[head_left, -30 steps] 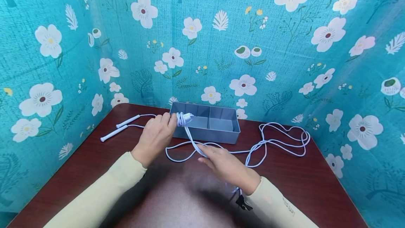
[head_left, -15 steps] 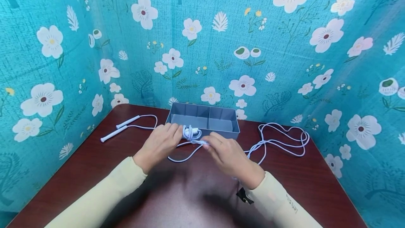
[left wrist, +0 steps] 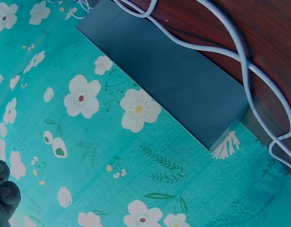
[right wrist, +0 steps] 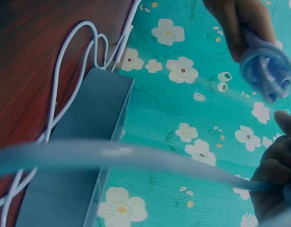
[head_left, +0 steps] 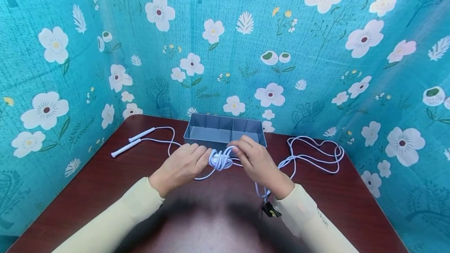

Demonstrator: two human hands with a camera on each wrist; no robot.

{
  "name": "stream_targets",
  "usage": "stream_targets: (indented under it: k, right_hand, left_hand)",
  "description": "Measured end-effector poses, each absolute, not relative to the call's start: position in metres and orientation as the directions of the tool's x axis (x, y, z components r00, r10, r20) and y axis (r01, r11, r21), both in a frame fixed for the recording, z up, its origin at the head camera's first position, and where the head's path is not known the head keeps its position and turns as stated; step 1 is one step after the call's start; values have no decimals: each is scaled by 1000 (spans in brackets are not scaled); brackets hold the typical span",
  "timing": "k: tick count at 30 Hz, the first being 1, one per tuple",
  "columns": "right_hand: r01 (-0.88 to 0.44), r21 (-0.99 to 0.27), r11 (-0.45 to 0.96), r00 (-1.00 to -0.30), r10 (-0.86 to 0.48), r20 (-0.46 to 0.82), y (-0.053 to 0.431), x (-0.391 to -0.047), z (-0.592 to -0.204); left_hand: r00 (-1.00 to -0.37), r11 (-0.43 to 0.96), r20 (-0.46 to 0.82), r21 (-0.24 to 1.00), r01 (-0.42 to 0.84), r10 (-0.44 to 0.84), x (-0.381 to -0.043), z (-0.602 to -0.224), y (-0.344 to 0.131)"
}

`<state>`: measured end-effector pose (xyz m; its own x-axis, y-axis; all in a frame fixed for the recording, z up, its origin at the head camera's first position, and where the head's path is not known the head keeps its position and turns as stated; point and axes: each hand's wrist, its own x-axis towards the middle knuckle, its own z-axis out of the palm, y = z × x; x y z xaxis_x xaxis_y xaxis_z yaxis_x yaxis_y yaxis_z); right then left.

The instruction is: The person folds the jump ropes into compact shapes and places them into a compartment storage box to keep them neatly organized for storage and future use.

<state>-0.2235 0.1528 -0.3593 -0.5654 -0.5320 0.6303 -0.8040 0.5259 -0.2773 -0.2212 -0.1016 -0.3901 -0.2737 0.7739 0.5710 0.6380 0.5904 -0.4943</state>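
My left hand grips one end of a bundle, a pale lavender jump rope wound in several turns round its own whitish handles. In the right wrist view, the handle ends stick out of the wound loop beyond the left fingers. Close beside it, my right hand pinches the rope's loose cord, which runs from the coil to the fingertips. A blurred length of cord crosses the right wrist view to that hand. Only curled fingers show at the left wrist view's edge.
Behind the hands stands a grey divided box. At the left lie two white jump rope handles with cord attached. Looped cord lies at the right on the dark red table. A small black piece hangs by the right cuff.
The wound bundle and left hand have shifted right and down. My right hand has risen toward the bundle, drawing the cord up, and the coil looks fuller, now covering most of the handle ends.
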Motion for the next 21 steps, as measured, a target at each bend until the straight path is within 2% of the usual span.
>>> stream_targets:
  k: [11,16,21]
  right_hand:
    - [-757,-562,333,-650,-469,598,141,-233,-377]
    - [-754,-603,261,-651,-426,629,135,-237,-390]
    - [-737,-614,283,-667,-447,595,130,-236,-405]
  left_hand:
    - [-204,557,605,-479,678,769,-212,-381,-89]
    - [-145,569,673,-467,676,725,-212,-374,-89]
    - [-144,585,676,-487,648,722,-212,-373,-89]
